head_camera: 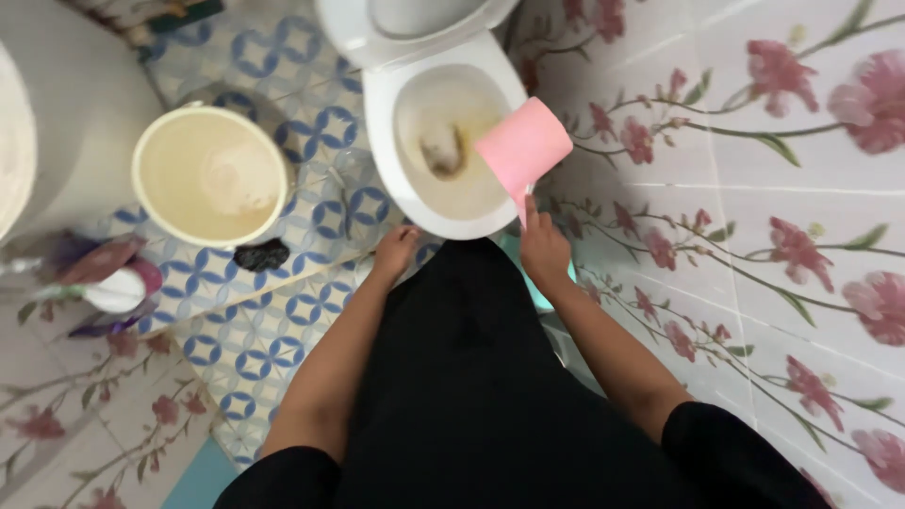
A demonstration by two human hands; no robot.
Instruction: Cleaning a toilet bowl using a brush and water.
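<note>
While tilted over the toilet bowl (415, 203), pink dipper (524, 144) in clenched right-hand fingers (534, 226); left hand (394, 251) loose, empty.

Pink-flowered wall tiles (754, 188) meet a blue-patterned floor (255, 330).

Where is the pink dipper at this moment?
In the head view, the pink dipper is right of centre, held by its handle in the right hand, tilted over the right rim of the white toilet bowl, beside the flowered wall tiles.
</note>
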